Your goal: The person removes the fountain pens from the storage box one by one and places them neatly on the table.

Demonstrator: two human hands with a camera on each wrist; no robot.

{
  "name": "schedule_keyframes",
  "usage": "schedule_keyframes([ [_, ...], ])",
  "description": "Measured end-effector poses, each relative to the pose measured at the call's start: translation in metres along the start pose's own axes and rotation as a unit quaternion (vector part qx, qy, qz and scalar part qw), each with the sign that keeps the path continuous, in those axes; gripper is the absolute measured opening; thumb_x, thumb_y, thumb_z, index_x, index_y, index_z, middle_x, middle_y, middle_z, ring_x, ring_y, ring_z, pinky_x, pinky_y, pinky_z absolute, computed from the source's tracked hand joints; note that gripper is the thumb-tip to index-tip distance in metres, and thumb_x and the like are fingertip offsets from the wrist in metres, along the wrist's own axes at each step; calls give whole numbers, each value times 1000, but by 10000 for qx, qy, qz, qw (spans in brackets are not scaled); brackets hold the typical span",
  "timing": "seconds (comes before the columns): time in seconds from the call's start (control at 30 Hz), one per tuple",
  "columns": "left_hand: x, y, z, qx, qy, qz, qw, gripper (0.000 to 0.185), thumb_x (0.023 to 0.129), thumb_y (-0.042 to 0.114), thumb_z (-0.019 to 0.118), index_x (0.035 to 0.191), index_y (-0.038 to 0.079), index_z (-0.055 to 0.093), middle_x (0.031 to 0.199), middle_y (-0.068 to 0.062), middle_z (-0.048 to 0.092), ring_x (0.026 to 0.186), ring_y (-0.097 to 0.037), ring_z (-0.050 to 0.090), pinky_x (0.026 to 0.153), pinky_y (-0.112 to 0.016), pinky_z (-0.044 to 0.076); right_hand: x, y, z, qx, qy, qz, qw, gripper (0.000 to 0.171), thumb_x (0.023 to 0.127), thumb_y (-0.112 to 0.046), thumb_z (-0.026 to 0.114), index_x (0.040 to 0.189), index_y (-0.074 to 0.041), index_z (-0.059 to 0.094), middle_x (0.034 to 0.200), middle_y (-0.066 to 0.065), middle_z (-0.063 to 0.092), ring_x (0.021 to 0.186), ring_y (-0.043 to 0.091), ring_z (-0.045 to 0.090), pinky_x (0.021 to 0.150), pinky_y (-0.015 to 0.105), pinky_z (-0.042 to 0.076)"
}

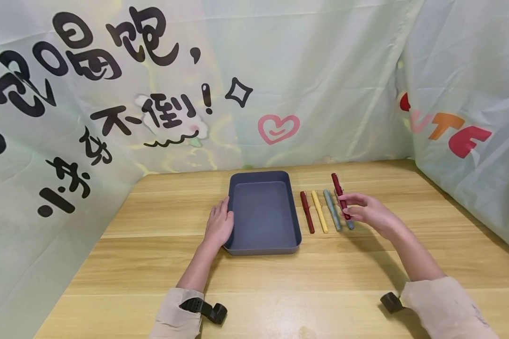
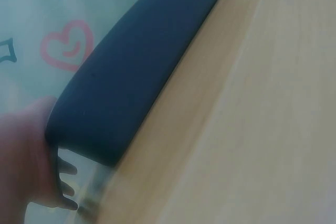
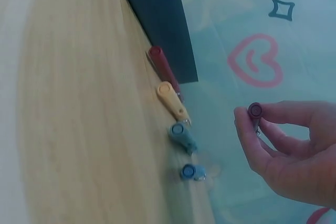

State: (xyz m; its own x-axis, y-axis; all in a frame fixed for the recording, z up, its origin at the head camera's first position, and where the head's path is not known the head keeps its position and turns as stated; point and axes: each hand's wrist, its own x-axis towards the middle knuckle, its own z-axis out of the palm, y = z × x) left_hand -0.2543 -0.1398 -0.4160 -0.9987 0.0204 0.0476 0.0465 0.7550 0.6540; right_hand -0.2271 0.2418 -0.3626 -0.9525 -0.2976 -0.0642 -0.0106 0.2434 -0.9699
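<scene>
My right hand pinches a dark red pen between thumb and fingers, raised off the table above a blue pen. In the right wrist view that held pen points end-on at the camera. Left of it lie a teal pen, a yellow pen and another dark red pen, side by side on the wood. My left hand rests against the left wall of a dark grey-blue tray, fingers fairly straight. The tray holds nothing.
The wooden table meets a printed cloth at the back and on both sides. A black strap with a small camera sits on the left wrist, and another black camera is at the right cuff.
</scene>
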Motion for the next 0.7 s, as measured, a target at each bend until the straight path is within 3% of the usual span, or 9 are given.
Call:
schedule_keyframes([
  [0.17, 0, 0, 0, 10, 4, -1, 10000, 52, 98, 23, 29, 147, 11, 20, 148, -17, 20, 134, -39, 8, 106, -52, 10, -3, 4, -7, -30, 123, 4, 9999, 46, 92, 0, 48, 131, 17, 30, 113, 22, 48, 93, 17, 60, 80, 22, 47],
  [0.5, -1, 1, -1, -2, 0, 14, 10000, 52, 98, 23, 29, 148, 11, 19, 148, -17, 19, 134, -39, 7, 106, -52, 9, -4, 15, -20, 381, 128, -118, 9991, 39, 92, 3, 45, 126, 17, 33, 106, 6, 53, 89, 15, 59, 80, 25, 48],
  [0.7, 0, -1, 0, 3, -2, 41, 10000, 52, 98, 22, 29, 147, 10, 19, 148, -18, 20, 134, -40, 7, 105, -54, 10, -4, 20, -24, 428, 162, -83, 9989, 37, 92, 2, 46, 124, 16, 36, 105, 7, 54, 90, 15, 60, 80, 25, 48],
])
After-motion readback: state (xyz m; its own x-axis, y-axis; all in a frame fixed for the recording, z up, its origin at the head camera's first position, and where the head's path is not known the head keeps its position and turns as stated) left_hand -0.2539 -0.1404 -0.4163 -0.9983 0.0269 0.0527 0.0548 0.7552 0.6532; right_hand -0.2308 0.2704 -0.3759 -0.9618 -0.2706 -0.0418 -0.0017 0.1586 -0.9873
